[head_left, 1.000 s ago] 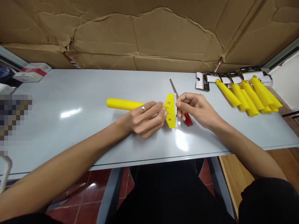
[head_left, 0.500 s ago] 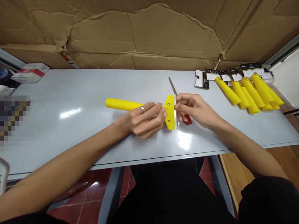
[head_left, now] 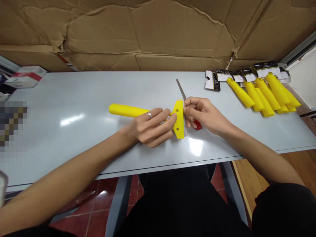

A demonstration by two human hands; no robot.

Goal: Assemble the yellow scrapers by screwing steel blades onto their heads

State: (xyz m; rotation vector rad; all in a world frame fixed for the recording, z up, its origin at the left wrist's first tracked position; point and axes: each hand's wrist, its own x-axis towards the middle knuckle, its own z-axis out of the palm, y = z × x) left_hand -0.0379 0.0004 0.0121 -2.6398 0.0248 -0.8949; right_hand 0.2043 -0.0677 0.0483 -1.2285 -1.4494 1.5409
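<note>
A yellow long-handled scraper (head_left: 128,110) lies across the middle, its handle pointing left and its wide head at the right. My left hand (head_left: 154,128), with a ring on one finger, is closed around its neck. At the head's right edge, the thumb and fingers of my right hand (head_left: 199,113) pinch a thin pale strip (head_left: 185,132); whether it is a blade or a clear cover I cannot tell. Partly hidden beneath my right hand is a tool with a narrow metal blade (head_left: 181,89) and a red handle (head_left: 197,124).
Several yellow scrapers (head_left: 268,95) with black-and-white cards lie at the table's right end. A loose card (head_left: 212,81) is beside them. A white-and-red box (head_left: 26,77) stands at the far left. Cardboard (head_left: 138,36) walls the back of the grey table (head_left: 74,138).
The scraper head has tilted slightly, and the pale strip at its edge now slants away from the head. Both hands keep their grips. The view has shifted a little.
</note>
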